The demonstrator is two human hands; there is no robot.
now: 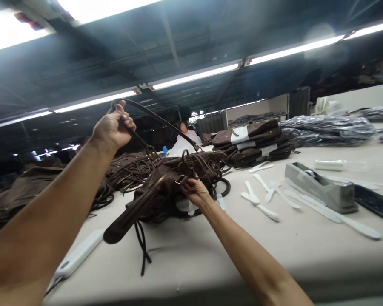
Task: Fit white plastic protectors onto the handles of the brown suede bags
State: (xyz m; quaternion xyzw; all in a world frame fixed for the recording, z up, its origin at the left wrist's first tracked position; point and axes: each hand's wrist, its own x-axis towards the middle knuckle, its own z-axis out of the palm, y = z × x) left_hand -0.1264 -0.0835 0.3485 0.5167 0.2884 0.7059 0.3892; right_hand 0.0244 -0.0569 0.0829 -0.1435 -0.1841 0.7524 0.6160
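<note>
A dark brown leather bag (159, 191) lies on the pale table (191, 259), with a zipper along one side and thin cords hanging over the near side. My left hand (115, 125) is raised at the upper left, its fingers wrapped round the bag's long strap (166, 121), which is pulled up into a loop. Low at the bag's right side, my right hand (194, 191) pinches a strap end beside a small gold-coloured buckle; the fingertips partly hide it.
Brown bags (255, 142) are stacked behind, with more bags (28, 187) at left. White plastic strips (261, 206), a grey tape dispenser (321, 187) and a black tray-like object (376, 204) lie at right. A white device (79, 255) is front left. A person (185, 136) is beyond.
</note>
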